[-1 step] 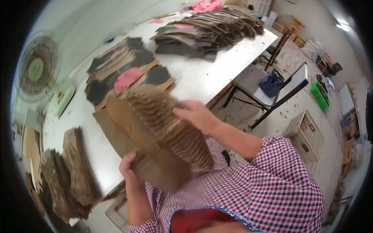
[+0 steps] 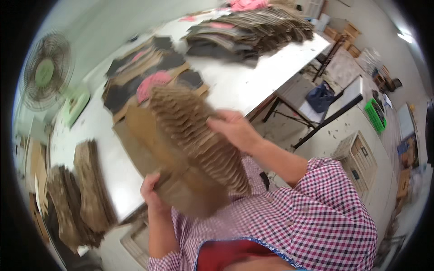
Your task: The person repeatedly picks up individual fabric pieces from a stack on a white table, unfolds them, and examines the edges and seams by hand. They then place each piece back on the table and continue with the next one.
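A thick stack of brown cut-out pieces, leather or cloth, is held up before my chest. Its edges fan out in wavy layers on the right, while a flat brown face shows on the left. My left hand is closed on the stack's lower left edge, thumb on top. At the upper right edge, my right hand pinches the fanned layers. The fingers beneath the stack are hidden, and the pieces are somewhat blurred.
Behind the stack, dark and brown cut pieces lie on the white table with a pink piece. A long layered pile lies farther back. Brown bundles rest at the left edge near a green fan. A chair stands right.
The view has shifted slightly, so the table and its piles sit a little differently in the picture. Both hands keep their hold on the stack, which has tilted a little.
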Tool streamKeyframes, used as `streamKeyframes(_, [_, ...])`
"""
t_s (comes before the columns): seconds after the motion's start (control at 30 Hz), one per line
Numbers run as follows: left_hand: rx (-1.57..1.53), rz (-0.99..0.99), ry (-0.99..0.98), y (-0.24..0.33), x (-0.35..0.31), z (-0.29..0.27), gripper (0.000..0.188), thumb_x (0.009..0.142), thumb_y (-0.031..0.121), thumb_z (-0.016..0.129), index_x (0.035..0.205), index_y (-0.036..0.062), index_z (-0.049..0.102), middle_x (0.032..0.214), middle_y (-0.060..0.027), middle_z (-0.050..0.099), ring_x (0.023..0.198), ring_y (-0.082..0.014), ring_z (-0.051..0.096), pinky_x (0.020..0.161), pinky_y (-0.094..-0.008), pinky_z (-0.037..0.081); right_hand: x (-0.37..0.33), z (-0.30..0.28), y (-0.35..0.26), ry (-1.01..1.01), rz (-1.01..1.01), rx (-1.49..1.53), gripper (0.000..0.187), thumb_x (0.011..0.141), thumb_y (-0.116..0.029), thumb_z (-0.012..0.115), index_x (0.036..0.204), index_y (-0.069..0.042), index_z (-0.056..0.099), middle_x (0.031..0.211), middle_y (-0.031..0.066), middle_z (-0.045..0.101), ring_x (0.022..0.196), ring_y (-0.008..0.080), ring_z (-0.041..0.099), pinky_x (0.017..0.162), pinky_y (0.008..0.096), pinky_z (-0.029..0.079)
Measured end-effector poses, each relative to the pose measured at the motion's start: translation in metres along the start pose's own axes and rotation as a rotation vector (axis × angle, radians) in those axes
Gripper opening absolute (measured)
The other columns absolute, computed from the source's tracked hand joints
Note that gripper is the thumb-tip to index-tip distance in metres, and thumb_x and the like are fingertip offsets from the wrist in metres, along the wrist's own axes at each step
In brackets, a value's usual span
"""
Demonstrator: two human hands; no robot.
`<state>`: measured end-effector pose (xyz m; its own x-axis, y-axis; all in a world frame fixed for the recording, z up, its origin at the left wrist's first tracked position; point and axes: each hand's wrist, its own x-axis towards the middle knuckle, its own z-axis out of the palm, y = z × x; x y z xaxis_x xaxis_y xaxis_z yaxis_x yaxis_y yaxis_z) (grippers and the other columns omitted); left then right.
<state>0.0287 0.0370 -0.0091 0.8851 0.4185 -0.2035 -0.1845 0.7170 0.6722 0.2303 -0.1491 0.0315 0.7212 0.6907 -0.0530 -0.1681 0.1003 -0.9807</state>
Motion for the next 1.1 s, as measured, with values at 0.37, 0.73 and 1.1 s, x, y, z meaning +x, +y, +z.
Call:
streamKeyframes(0.37, [-0.267, -0.036, -0.143, -0.019, -0.015, 0.046, 0.053, 0.077, 0.014, 0.05, 0.125, -0.0078, 0.051, 0.119, -0.019, 0.061, 0.107, -0.0311, 0.06, 0.096, -0.0407, 0.048, 0.025, 0.036, 0.085, -0.339, -0.159, 0.242, 0.024, 0.095, -0.008, 0.057, 0.114, 0.006, 0.064, 0.099, 0.0015, 0.068, 0.086, 0.0077, 0.059, 0.076, 0.024, 0.05])
streamKeyframes(0.73, [-0.252, -0.005, -0.096, -0.007, -0.009, 0.029, 0.037, 0.087, 0.018, 0.047, 0.108, -0.0084, 0.06, 0.11, -0.0172, 0.065, 0.099, -0.0281, 0.062, 0.092, -0.0396, 0.049, -0.013, 0.029, -0.006, 0.093, -0.682, -0.777, 0.02, 0.085, -0.007, 0.067, 0.104, -0.001, 0.063, 0.093, 0.0118, 0.063, 0.08, 0.0221, 0.064, 0.068, 0.0319, 0.052])
streamKeyframes(1.1, [-0.132, 0.046, -0.145, -0.008, -0.016, 0.036, 0.039, 0.088, 0.018, 0.045, 0.11, -0.01, 0.06, 0.112, -0.0179, 0.065, 0.103, -0.0273, 0.062, 0.093, -0.0382, 0.049, -0.027, 0.036, -0.016, -0.17, -0.391, -0.574, 0.016, 0.082, 0.001, 0.067, 0.097, 0.004, 0.066, 0.088, 0.0076, 0.067, 0.08, 0.0134, 0.063, 0.072, 0.0251, 0.051])
